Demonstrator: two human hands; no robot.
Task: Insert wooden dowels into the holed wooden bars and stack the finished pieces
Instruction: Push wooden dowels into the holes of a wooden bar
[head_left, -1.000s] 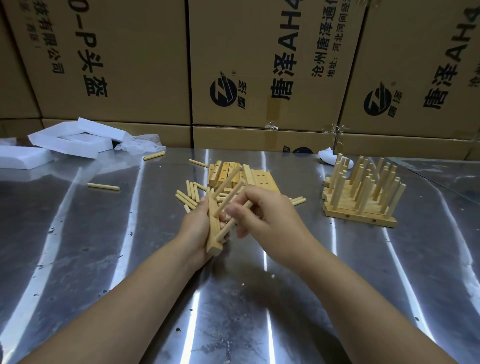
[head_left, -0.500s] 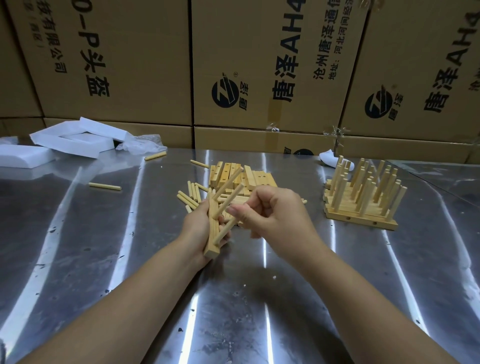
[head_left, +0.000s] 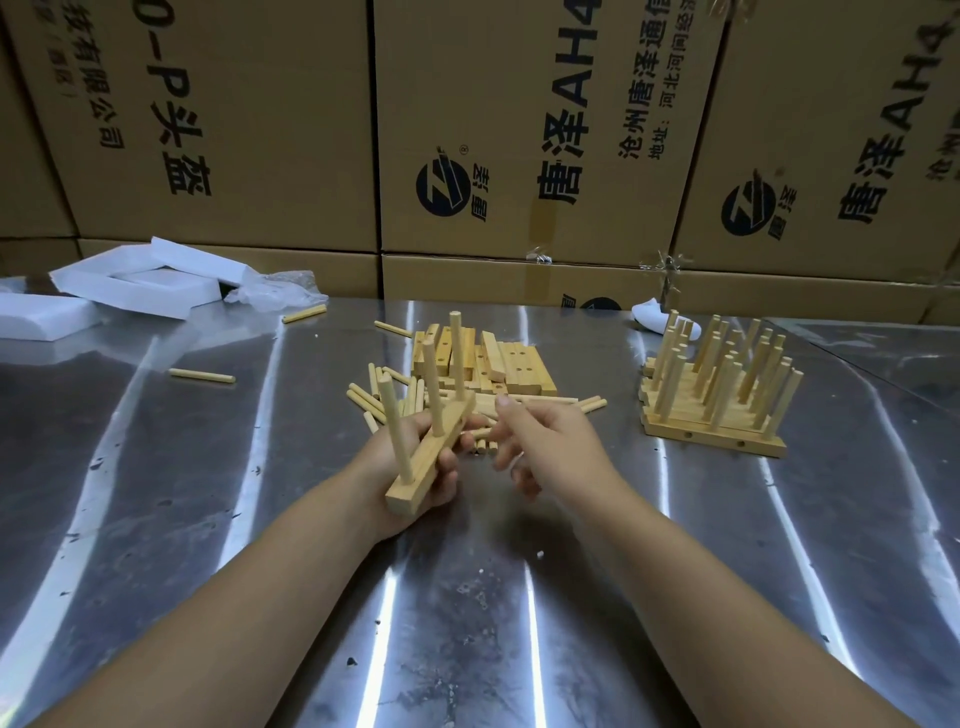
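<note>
My left hand (head_left: 415, 462) grips a holed wooden bar (head_left: 431, 457) above the metal table, with three dowels (head_left: 395, 426) standing up out of it. My right hand (head_left: 545, 441) hovers just right of the bar with fingers loosely spread and nothing in it. Behind the hands lie a pile of loose dowels (head_left: 379, 395) and a heap of bare holed bars (head_left: 498, 364). The stack of finished pieces (head_left: 717, 395), bars bristling with upright dowels, stands at the right.
The shiny metal table (head_left: 467, 597) carries two stray dowels (head_left: 202, 375) at the left, white foam pieces (head_left: 135, 283) and crumpled plastic at the back left. A wall of cardboard boxes (head_left: 519, 130) closes off the far edge.
My right hand let go of the third dowel and drew back to the right. My left hand turned the bar so its three dowels now point upward.
</note>
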